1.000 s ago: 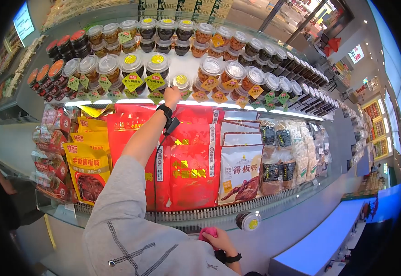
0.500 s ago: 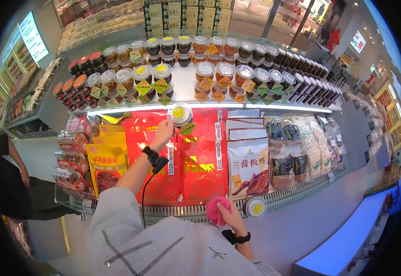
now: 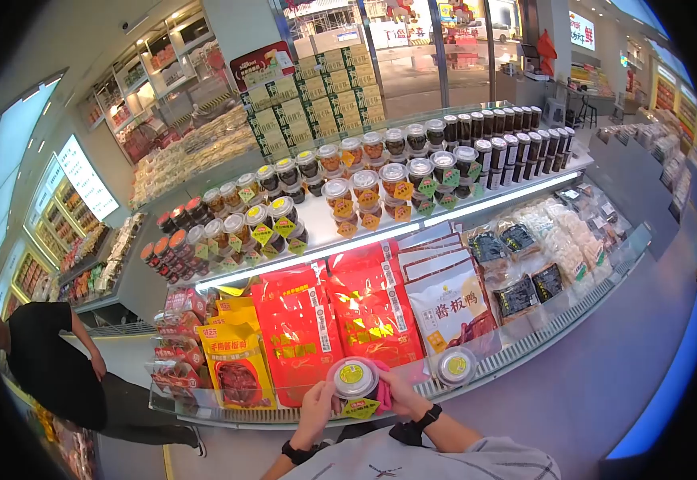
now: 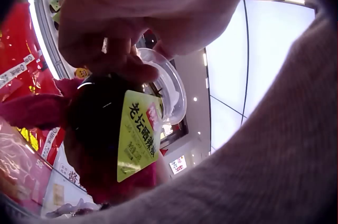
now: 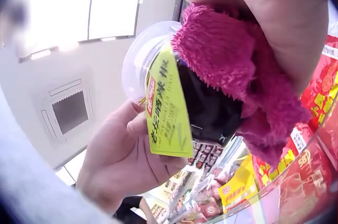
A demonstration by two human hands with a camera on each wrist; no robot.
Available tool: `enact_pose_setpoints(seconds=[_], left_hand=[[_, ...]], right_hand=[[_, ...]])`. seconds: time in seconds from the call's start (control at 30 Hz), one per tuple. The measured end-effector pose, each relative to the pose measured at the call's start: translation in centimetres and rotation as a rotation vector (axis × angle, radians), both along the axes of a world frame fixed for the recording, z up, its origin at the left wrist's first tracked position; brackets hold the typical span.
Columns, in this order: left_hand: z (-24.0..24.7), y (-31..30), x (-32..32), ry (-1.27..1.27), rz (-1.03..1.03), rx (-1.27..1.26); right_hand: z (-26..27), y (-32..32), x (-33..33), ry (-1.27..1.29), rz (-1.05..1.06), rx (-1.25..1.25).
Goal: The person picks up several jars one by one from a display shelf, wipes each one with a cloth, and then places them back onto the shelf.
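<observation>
A dark jar (image 3: 355,379) with a clear lid and a yellow-green tag is held close to the body, below the red packets. My left hand (image 3: 315,412) grips its left side; in the right wrist view the left hand (image 5: 119,155) has its fingers at the jar beside the tag (image 5: 168,105). My right hand (image 3: 403,394) holds a pink cloth (image 3: 383,390) against the jar's right side. The fluffy cloth (image 5: 227,55) lies between the right hand (image 5: 285,18) and the dark jar wall. The tag (image 4: 139,134) hangs from the jar in the left wrist view.
Another lidded jar (image 3: 455,366) stands on the glass edge at the right. Red packets (image 3: 288,336), a yellow packet (image 3: 239,368) and white packets (image 3: 447,300) fill the case. Rows of jars line the shelf (image 3: 328,240) above. A person in black (image 3: 56,364) is at the left.
My left hand has brought the jar from the upper shelf down to the body. The right hand's pink cloth now touches the jar. The head view has shifted, showing more of the shop.
</observation>
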State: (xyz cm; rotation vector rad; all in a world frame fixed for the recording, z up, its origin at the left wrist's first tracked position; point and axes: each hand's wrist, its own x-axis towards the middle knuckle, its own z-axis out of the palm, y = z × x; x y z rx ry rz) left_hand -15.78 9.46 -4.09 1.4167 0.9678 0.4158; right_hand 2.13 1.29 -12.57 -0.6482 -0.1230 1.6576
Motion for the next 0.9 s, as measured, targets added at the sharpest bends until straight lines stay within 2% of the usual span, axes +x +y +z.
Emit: enact_pose_setpoints(seconds=[0.1, 0.2, 0.3, 0.43, 0.57, 0.67, 0.83, 0.9], left_hand=[[-1.2, -1.6, -0.1, -0.138, 0.068, 0.198], [-1.3, -2.2, 0.3, -0.380, -0.128, 0.248], [-1.9, -3.3, 1.2, -0.331, -0.210, 0.178], [-2.4, -3.2, 3.4, -0.410, -0.223, 0.300], [-0.4, -2.4, 5.3, -0.541, -0.118, -0.276], [2.2, -2.8, 6.6, -0.553, -0.087, -0.602], [1.3, -3.1, 7.7, -0.682, -0.148, -0.602], [0.8, -3.4, 8.2, -0.712, -0.089, -0.426]], right_hand=[[0.6, -1.6, -0.1, -0.006, -0.005, 0.011], [3.3, -3.6, 0.6, 0.044, 0.041, -0.016], [4.9, -4.8, 1.2, 0.031, -0.040, 0.015], [6.7, -5.9, 1.5, -0.110, -0.142, 0.130], [4.3, -6.3, 2.0, -0.279, -0.161, 0.128], [8.9, -6.9, 1.1, -1.114, -0.460, 0.304], [10.5, -7.2, 0.9, -1.495, -0.586, 0.402], [9.6, -6.5, 1.1, -1.167, -0.538, 0.393]])
